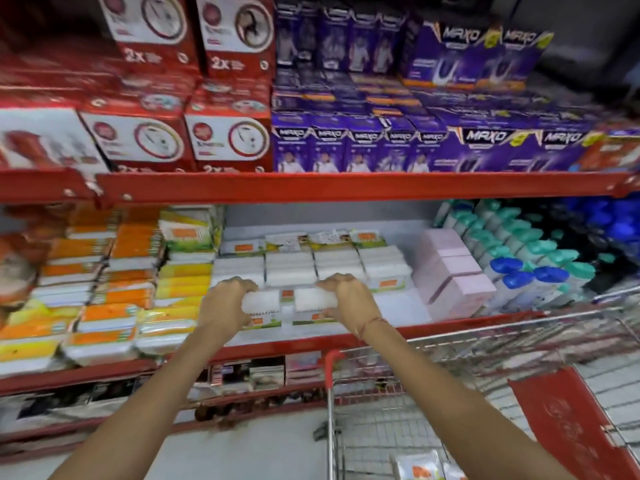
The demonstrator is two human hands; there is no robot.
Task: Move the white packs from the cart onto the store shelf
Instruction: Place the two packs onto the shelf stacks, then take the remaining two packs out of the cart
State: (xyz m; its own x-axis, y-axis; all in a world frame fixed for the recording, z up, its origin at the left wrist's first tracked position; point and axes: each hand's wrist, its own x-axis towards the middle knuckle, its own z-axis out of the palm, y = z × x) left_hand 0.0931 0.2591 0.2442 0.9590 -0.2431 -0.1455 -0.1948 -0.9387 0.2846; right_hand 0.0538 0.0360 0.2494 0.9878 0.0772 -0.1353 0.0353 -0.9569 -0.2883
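Both my hands reach onto the middle shelf point(398, 332). My left hand point(227, 304) grips a white pack point(265, 301) with a small orange label, and my right hand point(348, 299) grips a second white pack point(310, 299) beside it. The two packs touch each other at the shelf's front, over its red edge. Behind them lie rows of the same white packs point(311, 268), several deep. The wire cart point(450, 393) with a red handle stands at my lower right; one white pack with orange print point(417, 465) lies in its basket.
Orange and yellow packs point(114, 292) fill the shelf to the left, pink boxes point(453, 275) and blue- and green-capped bottles point(530, 261) to the right. Red and purple cartons point(346, 143) stand on the shelf above. A red panel point(568, 417) hangs in the cart.
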